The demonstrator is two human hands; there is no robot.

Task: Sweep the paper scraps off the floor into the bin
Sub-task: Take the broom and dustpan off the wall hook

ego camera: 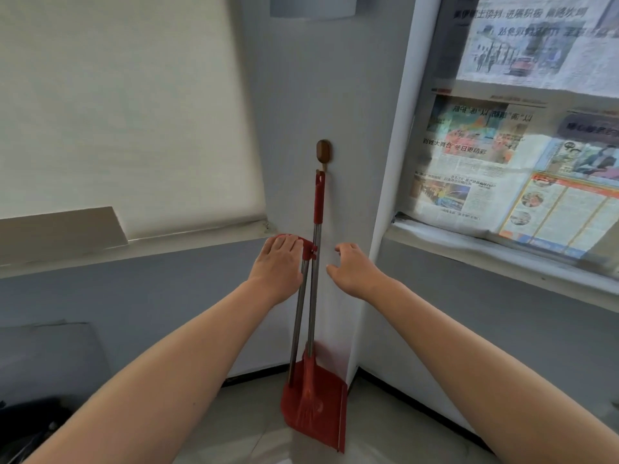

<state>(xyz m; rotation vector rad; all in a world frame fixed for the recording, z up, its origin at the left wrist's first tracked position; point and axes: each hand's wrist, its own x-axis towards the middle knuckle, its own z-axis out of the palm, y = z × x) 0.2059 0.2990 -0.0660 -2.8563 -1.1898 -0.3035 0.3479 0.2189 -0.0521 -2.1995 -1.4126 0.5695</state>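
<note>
A red broom (318, 202) hangs by its handle tip from a brown wall hook (323, 151) on a grey corner pillar. Its bristles sit inside a red dustpan (318, 406) standing on the floor, whose metal pole (299, 313) rises beside the broom's pole. My left hand (278, 262) rests over the dustpan's red top grip, fingers laid on it. My right hand (351, 267) hovers just right of the broom's metal shaft, fingers spread, touching nothing. No paper scraps or bin are in view.
A window with a white blind (117, 112) and a sill (134, 249) lies to the left. Newspapers (502, 169) cover the window to the right. A dark object (33, 420) sits at the lower left. Pale floor tiles (385, 440) show below.
</note>
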